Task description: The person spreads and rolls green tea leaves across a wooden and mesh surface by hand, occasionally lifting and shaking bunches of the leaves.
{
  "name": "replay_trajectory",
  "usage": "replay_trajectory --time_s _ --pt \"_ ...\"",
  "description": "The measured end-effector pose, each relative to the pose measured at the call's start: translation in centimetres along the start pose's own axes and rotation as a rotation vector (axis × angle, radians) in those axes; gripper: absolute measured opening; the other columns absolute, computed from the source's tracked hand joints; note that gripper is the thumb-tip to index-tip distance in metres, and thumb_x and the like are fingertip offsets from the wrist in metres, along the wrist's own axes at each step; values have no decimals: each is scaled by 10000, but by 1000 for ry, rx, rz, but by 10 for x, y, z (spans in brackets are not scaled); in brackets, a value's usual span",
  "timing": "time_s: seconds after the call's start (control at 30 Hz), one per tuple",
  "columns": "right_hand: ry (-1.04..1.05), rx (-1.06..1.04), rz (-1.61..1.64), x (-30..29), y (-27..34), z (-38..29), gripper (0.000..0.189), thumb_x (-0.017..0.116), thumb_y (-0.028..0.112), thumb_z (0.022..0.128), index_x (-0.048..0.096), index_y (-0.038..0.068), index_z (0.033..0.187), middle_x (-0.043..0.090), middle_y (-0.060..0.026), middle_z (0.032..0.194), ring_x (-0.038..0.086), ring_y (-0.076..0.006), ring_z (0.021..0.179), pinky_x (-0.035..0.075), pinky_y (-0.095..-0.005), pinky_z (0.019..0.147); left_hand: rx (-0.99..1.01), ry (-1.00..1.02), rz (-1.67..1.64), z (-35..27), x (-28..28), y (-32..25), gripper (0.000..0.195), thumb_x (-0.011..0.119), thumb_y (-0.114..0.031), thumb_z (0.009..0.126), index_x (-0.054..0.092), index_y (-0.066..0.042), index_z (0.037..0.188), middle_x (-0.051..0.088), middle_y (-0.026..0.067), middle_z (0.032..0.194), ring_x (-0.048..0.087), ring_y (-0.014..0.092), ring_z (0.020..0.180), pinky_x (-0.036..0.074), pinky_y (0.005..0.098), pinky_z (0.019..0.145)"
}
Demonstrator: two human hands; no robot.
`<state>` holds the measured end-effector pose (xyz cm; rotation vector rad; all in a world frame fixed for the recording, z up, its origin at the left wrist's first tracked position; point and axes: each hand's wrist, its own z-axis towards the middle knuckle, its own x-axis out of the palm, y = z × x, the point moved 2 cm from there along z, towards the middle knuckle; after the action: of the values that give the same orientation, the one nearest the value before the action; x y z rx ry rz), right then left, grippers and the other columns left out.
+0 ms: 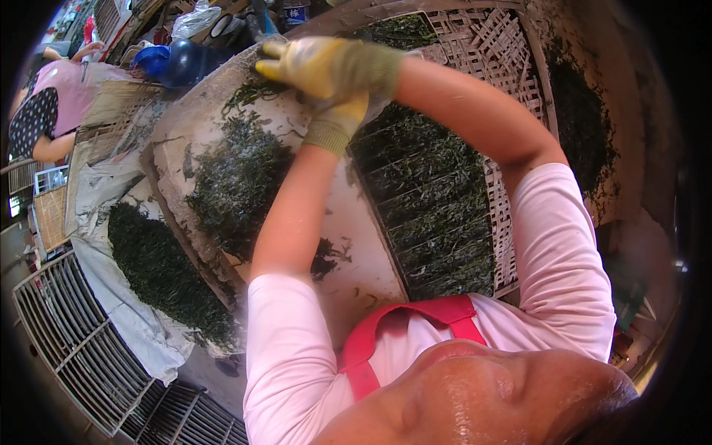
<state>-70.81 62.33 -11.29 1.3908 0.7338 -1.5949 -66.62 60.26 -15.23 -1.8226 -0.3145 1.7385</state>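
Note:
My right hand, in a yellow-coated knit glove, is blurred over the far end of a pale work surface. Its visible fingers are spread, and nothing shows between them; the palm is hidden. My left hand, gloved alike, lies partly beneath it, its fingers covered from view. Closest to the hands is a strand of dark green leafy plant matter. A loose heap of plant matter lies left of my left forearm. To the right, a framed rack with thin cross strips holds a layer of the same stuff.
Woven bamboo matting lies under and beyond the rack. More plant matter stands in piles at left and far right. Blue containers and clutter line the far edge. A person works at upper left; a barred metal rack is at lower left.

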Motion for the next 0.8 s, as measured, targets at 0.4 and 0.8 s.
replay_trajectory --time_s 0.4,0.8 --pt "12 144 306 -94 -128 -108 432 703 103 731 620 2 1143 677 -183 1058 653 -304 958 514 -412 820 -147 -190 -320 -76 -47 23 351 535 -91 927 575 -16 1267 665 77 1112 645 114 910 523 203 795" --pt "67 72 499 -72 -79 -97 424 689 155 780 614 62 1187 677 -141 1068 664 -286 902 532 -369 793 153 -57 482 -6 -29 54 472 540 -91 817 587 -105 1286 550 134 1353 494 299 1274 334 475 1099"
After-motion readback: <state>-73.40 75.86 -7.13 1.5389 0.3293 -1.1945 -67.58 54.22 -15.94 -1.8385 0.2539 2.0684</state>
